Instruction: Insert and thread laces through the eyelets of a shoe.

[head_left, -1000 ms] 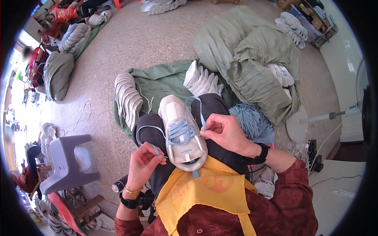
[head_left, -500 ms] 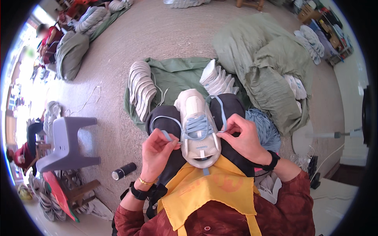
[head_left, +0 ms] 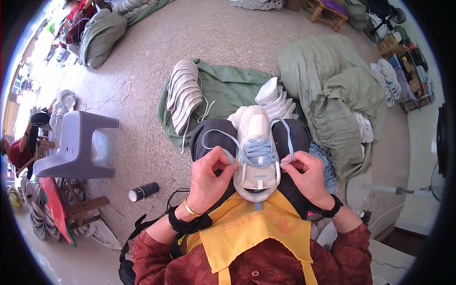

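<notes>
A white sneaker (head_left: pixel 255 127) rests on my lap between my dark-trousered knees, its heel opening toward me. Light blue lace (head_left: pixel 259 148) criscrosses its front, and a loose end loops out on each side. My left hand (head_left: pixel 209 175) is closed, pinching the left lace end beside the shoe's collar. On the other side, my right hand (head_left: pixel 309 176) is closed in a pinch on the right lace end, close against the shoe. The lace tips are mostly hidden by my fingers. A yellow apron (head_left: pixel 259 230) lies below the heel.
Stacked pale shoe parts (head_left: pixel 183 97) and another stack (head_left: pixel 278 102) lie on a green cloth (head_left: pixel 228 80) ahead. A large green sack (head_left: pixel 327 80) and a bundle of blue laces (head_left: pixel 327 164) are at right. At left are a grey plastic chair (head_left: pixel 78 147) and a dark bottle (head_left: pixel 144 191).
The whole view has shifted, with the surroundings displaced. My left hand has come closer to the shoe's side, and both hands still pinch the lace ends.
</notes>
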